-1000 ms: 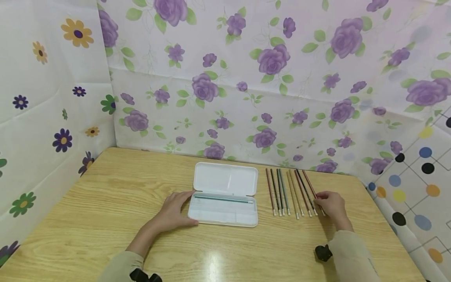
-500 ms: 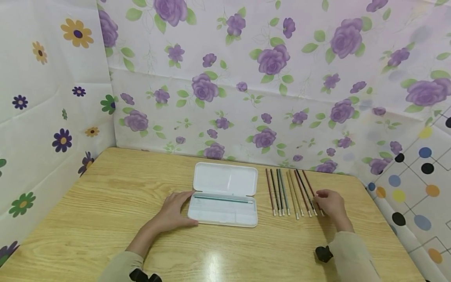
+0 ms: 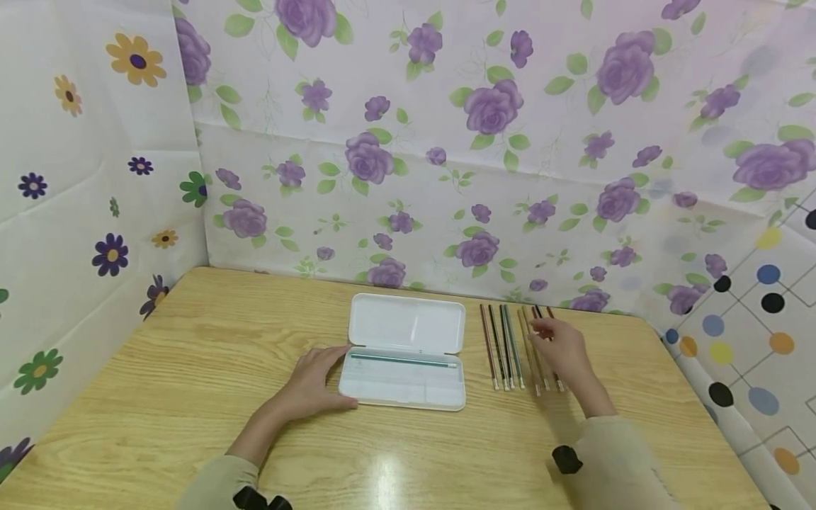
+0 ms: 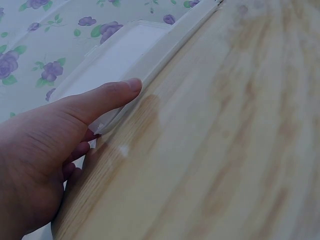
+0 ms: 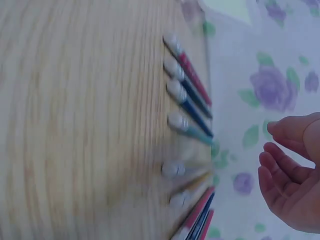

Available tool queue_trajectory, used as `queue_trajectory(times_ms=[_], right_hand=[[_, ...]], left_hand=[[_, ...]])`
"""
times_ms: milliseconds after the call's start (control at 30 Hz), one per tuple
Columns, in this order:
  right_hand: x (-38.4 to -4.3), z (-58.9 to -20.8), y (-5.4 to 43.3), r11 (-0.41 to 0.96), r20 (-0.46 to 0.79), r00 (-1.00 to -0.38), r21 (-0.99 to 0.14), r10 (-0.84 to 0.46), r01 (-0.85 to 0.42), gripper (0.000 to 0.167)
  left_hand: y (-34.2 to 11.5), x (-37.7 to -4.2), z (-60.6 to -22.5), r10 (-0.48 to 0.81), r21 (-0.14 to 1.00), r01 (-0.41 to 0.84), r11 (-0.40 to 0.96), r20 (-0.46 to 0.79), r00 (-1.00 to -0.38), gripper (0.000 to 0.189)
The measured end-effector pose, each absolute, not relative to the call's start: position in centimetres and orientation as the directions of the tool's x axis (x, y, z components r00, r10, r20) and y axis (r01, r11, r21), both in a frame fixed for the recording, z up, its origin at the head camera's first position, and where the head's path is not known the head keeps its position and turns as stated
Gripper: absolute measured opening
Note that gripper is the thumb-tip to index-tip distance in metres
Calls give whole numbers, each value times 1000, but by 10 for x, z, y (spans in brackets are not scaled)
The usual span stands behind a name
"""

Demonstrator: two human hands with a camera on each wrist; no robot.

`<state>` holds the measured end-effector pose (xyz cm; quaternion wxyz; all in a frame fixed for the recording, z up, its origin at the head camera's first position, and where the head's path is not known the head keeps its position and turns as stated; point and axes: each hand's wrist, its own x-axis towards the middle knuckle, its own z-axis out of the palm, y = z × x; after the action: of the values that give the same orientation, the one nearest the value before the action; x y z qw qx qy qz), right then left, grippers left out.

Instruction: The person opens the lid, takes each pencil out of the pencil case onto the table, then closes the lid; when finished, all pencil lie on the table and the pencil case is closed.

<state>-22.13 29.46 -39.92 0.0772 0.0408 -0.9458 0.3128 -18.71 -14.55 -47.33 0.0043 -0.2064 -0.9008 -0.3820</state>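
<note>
A white pencil case (image 3: 389, 393) lies with its lid raised, a teal pencil (image 3: 401, 360) along its back compartment. My left hand (image 3: 310, 386) holds the case at its left end; in the left wrist view the thumb (image 4: 112, 97) lies over the front edge. Several pencils with white erasers are laid side by side to the right, starting with a dark red pencil (image 3: 489, 347). Over the right part of that row hovers my right hand (image 3: 564, 358), fingers loosely bent with nothing between them, hiding some pencils. The right wrist view shows the hand (image 5: 295, 172) beyond the pencils' far ends.
A wooden table (image 3: 408, 453) carries everything. Behind it hangs a purple-flowered cloth (image 3: 433, 156), reaching down to the table's back edge. Patterned cloths also stand at the left and right sides.
My right hand has moved left and slightly up from the rightmost red pencil, which stays in the row, to over the tan pencils. The left hand and the case have stayed put.
</note>
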Motion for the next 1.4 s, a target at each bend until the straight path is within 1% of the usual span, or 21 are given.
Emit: queue_trajectory(times_ms=[200, 300, 433, 500, 600, 833, 1067, 1300, 1400], right_hand=[[-223, -400, 260, 798, 229, -958, -537, -175, -274, 30], [-223, -403, 241, 791, 257, -933, -501, -251, -351, 25], [-221, -411, 216, 757, 264, -898, -484, -353, -440, 18], [-220, -416, 206, 749, 248, -885, -471, -394, -466, 16], [-219, -421, 192, 744, 214, -878, -469, -428, -477, 15], [-219, -423, 171, 738, 220, -862, -447, -457, -506, 17], [-218, -427, 158, 758, 139, -870, -440, -473, -483, 17], [-221, -434, 148, 750, 144, -859, -432, -492, -502, 16], [-221, -434, 144, 764, 140, -857, -399, -496, -507, 14]], left_hand=[[-145, -188, -474, 370, 683, 378, 625, 168, -914, 97], [-146, -188, -474, 369, 682, 378, 626, 168, -914, 97], [-145, -188, -474, 366, 684, 374, 626, 165, -916, 97], [-145, -188, -473, 367, 686, 371, 626, 161, -916, 97], [-144, -188, -472, 370, 685, 372, 626, 159, -915, 97], [-142, -189, -470, 370, 690, 367, 624, 153, -916, 97], [-144, -188, -470, 365, 690, 356, 630, 142, -920, 98], [-146, -187, -471, 362, 686, 355, 636, 141, -921, 98], [-146, -186, -470, 360, 686, 351, 637, 137, -923, 99]])
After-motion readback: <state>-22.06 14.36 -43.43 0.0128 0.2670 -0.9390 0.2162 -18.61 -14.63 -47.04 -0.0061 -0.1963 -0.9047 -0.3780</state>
